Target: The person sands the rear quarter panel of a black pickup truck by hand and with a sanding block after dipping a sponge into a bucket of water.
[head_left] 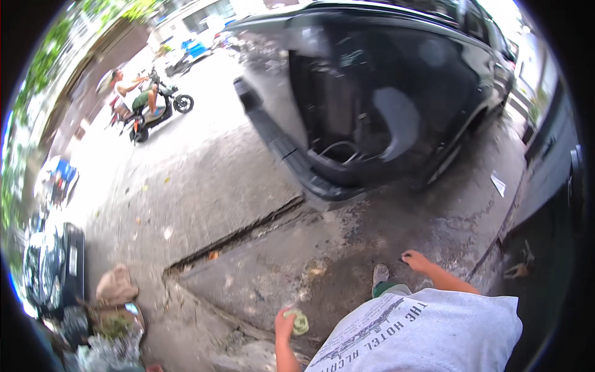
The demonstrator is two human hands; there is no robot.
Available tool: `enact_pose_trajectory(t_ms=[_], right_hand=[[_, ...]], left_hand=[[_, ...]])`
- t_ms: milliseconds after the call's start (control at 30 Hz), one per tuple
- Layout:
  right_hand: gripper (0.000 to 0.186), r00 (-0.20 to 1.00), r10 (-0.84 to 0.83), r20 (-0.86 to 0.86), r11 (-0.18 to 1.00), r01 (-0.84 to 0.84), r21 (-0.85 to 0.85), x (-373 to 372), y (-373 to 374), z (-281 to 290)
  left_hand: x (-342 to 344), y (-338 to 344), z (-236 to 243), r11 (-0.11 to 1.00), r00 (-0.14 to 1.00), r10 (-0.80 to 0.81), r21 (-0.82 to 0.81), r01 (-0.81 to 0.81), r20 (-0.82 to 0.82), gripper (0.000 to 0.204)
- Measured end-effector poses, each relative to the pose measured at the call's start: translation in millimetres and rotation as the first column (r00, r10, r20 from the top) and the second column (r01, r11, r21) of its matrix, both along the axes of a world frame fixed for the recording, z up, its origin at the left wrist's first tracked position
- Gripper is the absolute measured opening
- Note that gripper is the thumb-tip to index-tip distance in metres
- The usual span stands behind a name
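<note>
My left hand (284,325), low in the head view, is closed on a pale green roll of tape (300,322). My right hand (417,260) hangs to the right with its fingers curled in; a small dark spot shows at the fingertips, too small to name. In front of me stands a dark car (427,74) with a light grey patch (400,124) on its body panel. A black bumper (279,149) runs along the car's near end. Both hands are apart from the car.
A rider on a scooter (155,105) is on the road at the upper left. Another dark car (54,266) stands at the left, near a brown sack (116,285) and plastic bags (105,353). A long groove (235,235) crosses the concrete. A dark gate (551,204) borders the right.
</note>
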State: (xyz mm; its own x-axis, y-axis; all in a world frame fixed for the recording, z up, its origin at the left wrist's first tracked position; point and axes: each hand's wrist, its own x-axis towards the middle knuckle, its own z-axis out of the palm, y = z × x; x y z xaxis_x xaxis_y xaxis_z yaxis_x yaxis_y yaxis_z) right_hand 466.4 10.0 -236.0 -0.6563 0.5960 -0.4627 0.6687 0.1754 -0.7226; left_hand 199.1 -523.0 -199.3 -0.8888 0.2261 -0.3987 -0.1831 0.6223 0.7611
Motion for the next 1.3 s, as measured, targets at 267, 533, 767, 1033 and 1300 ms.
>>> enact_pose_trajectory(t_ms=[267, 533, 767, 1033, 1300], right_hand=[[0.042, 0.396, 0.226, -0.890, 0.902, 0.261, 0.345, -159.4, 167.5, 370.8], [0.064, 0.534, 0.694, -0.483, 0.213, 0.489, 0.846, -306.5, 205.3, 452.4], [0.078, 0.626, 0.529, -0.572, 0.192, 0.569, 0.800, -251.1, 361.1, 438.8], [0.074, 0.482, 0.243, -0.842, 0.377, 0.752, 0.540, -293.5, 275.6, 426.6], [0.076, 0.457, 0.078, -0.886, 0.510, 0.745, 0.429, -202.7, 312.2, 417.2]], left_hand=[[-91.3, 426.9, 390.9, 0.674, 0.608, -0.489, 0.172, 0.719, -0.626, 0.041], [-119.7, 633.3, 594.7, 0.767, -0.520, -0.237, -0.486, 0.419, -0.821, 0.042], [-128.1, 614.5, 560.0, 0.690, -0.637, -0.439, -0.692, 0.212, -0.633, 0.048], [-113.6, 707.6, 564.3, 0.608, -0.735, -0.328, -0.728, 0.316, -0.593, 0.030], [-117.6, 718.6, 571.9, 0.534, -0.788, -0.290, -0.775, 0.337, -0.543, 0.022]])
